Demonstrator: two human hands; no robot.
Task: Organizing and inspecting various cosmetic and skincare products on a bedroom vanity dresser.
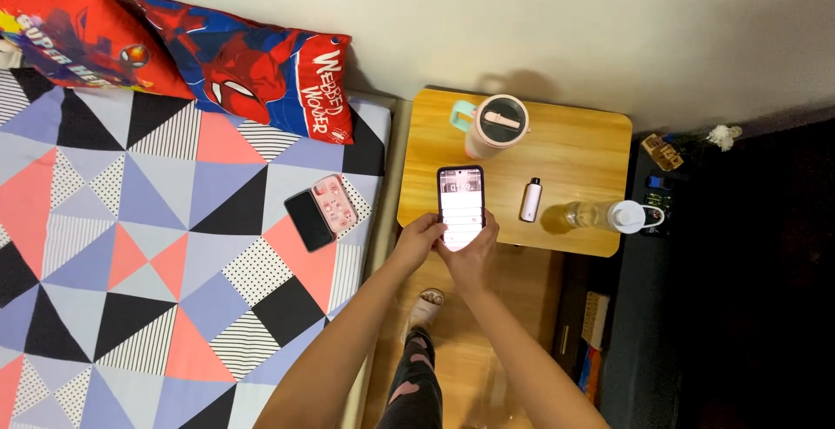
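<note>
- Overhead, head-cam view: 2 bare arms reach fwd, both hands sharing 1 black-framed smartphone w/ lit white screen (461,206).
- Left hand (417,239) curls round the phone's lower-left edge, fingers closed on it; right hand (472,255) cups the bottom-right, also clamped on it, thumb at the screen.
- Phone is held in the air over the near edge of a small light-wood table w/ rounded corners (591,142).
- On the table: pink lidded tumbler w/ mint handle (496,125), upright, just beyond the phone; small white cylinder w/ dark cap (530,199) to the right; clear plastic bottle w/ white cap (604,215), lying on its side near the edge.
- To the left: bed w/ triangle-pattern quilt (130,246), 2 red-and-blue printed pillows (261,64), plus a 2nd black phone (309,219) beside a pink case (335,202).
- Risk, my read: the grip sits low on the phone, so it's top-heavy; a slip could tip it onto the table, maybe knocking the tumbler. The lying bottle could roll off if the table's nudged.
</note>
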